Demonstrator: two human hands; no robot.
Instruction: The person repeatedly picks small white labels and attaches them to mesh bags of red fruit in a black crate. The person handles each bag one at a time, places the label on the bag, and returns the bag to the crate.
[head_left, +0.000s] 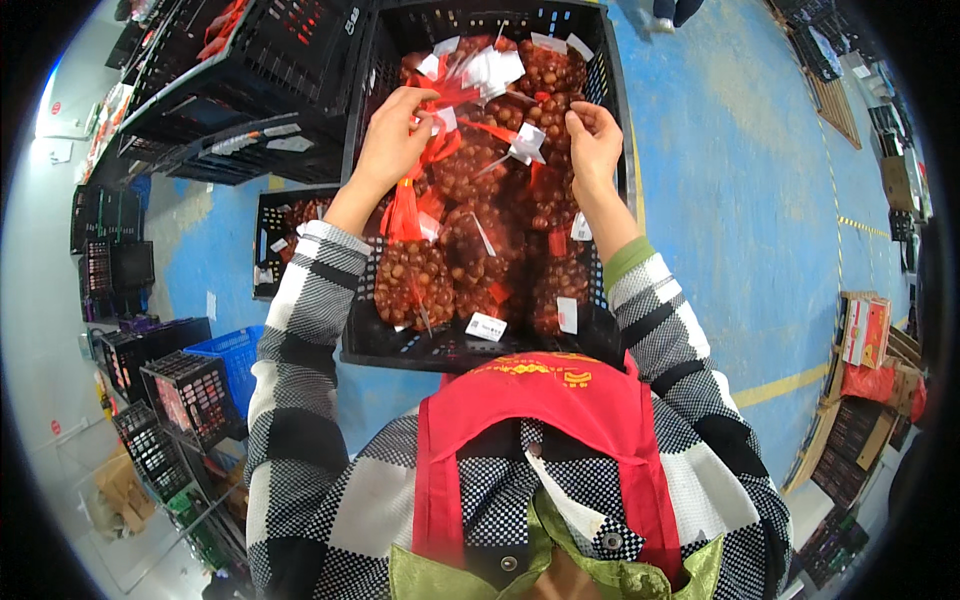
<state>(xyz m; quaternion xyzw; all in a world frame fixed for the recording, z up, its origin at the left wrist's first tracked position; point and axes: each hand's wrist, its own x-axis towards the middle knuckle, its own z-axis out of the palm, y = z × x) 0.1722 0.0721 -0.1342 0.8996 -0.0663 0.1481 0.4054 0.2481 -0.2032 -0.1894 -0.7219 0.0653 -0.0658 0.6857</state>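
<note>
A black plastic crate (480, 358) stands before me, filled with red mesh bags of chestnuts (414, 285). My left hand (394, 139) grips a bundle of red strips with white tags (487, 73) above the bags; the bundle's far end is blurred. Red tails of these strips (403, 214) hang below the hand over a bag. My right hand (596, 139) is curled over the crate's right side, thumb near the fingertips, close to another mesh bag (553, 112). Whether it pinches anything is unclear. A white tag on a red strip (527, 142) lies between both hands.
Stacked black crates (247, 82) rise close at the left. Beyond my left forearm, a smaller black crate (264, 247) holds more bags, and a blue basket (232, 352) stands lower down. Cartons (866, 334) lie at the right. A person's legs (675, 11) show at the top.
</note>
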